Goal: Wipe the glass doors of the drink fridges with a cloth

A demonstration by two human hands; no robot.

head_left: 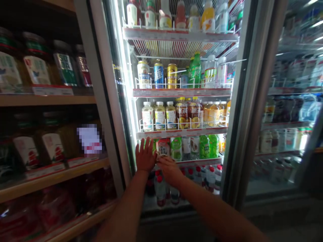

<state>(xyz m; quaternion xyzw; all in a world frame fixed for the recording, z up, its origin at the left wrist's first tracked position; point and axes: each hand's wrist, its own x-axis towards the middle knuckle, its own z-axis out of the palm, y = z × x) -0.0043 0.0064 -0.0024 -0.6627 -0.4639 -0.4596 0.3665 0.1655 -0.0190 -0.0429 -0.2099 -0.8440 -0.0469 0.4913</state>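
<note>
Both my arms reach into an open drinks fridge. My left hand [145, 156] is open, fingers spread upward, against bottles at the left end of the fourth shelf [199, 162]. My right hand [168, 165] is beside it, fingers curled at the foot of a white-and-red labelled bottle [163, 147]; whether it grips the bottle is unclear. Green bottles [208, 146] stand to the right on the same shelf.
Above are shelves of yellow and brown tea bottles [181, 114], cans [158, 74] and more bottles. Red-capped bottles [209, 176] fill the bottom shelf. The glass door [282, 101] stands open on the right. Wooden shelves [47, 99] with jars are on the left.
</note>
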